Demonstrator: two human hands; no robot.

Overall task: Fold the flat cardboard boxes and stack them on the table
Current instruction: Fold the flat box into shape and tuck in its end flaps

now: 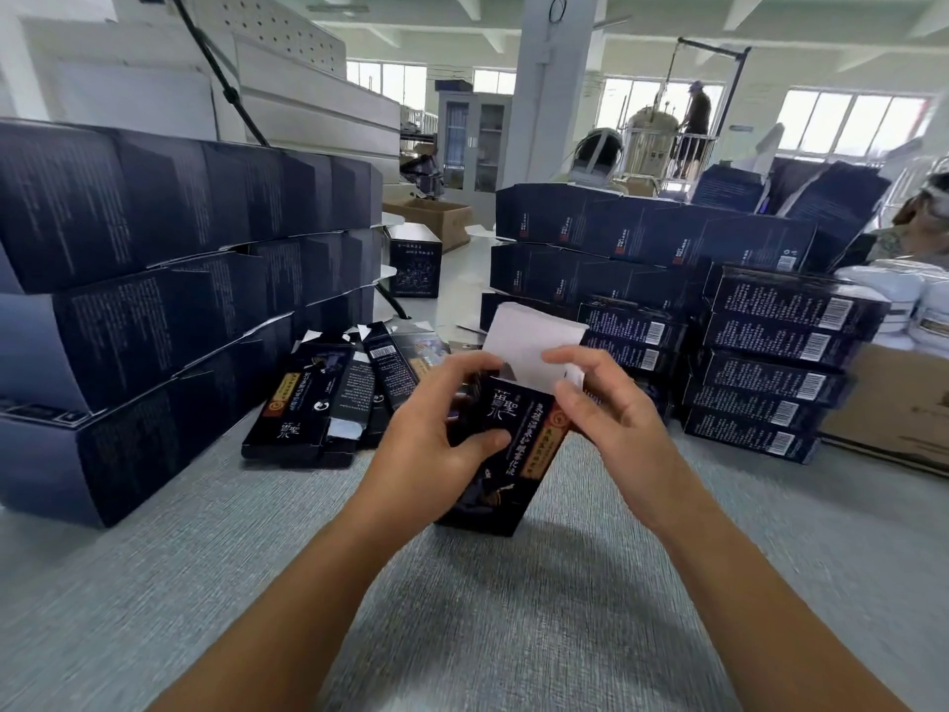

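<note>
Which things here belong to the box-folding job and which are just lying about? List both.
Job: box gripped by left hand and right hand; flat boxes; folded left stack; right stack; table.
Lying about: brown carton; grey cabinet; steel tank.

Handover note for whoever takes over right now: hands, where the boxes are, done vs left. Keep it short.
Left hand: grips the dark box by its body.
Right hand: pinches a small flap at the box's top end. The white top flap stands open.
Done: folded boxes piled in the left stack and the right stack.
Left: close this box, stack it, then fold the flat boxes lying on the table.
</note>
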